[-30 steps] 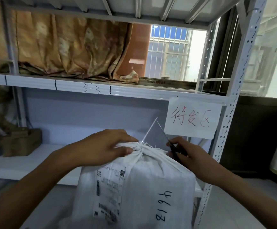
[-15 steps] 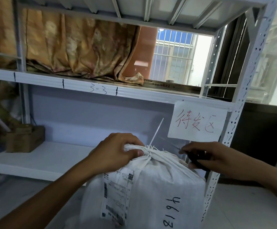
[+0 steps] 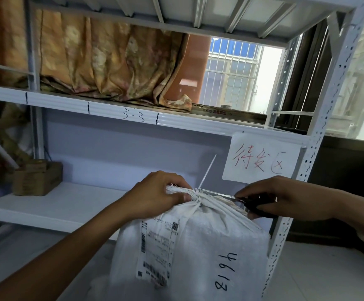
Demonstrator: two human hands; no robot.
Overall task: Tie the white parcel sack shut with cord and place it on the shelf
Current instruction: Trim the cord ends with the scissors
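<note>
The white woven parcel sack [image 3: 200,253] stands in front of the white metal shelf [image 3: 63,205], with a shipping label and black handwritten numbers on its side. My left hand [image 3: 157,194] is closed around the bunched neck of the sack. A thin white cord tail [image 3: 207,173] sticks up from the tied neck. My right hand [image 3: 270,196] holds black-handled scissors [image 3: 237,197]. Their blades lie level and reach to the base of the cord tail at the knot.
A small brown box [image 3: 37,178] sits on the lower shelf at the left. A white paper sign with red writing [image 3: 261,159] hangs from the middle shelf edge. An orange patterned curtain [image 3: 102,61] drapes behind, and the perforated shelf post [image 3: 294,192] stands right of the sack.
My right hand swung the scissors from pointing upward down to level, with the blades now at the knot. My view shifted slightly. My left hand kept its grip on the sack neck.
</note>
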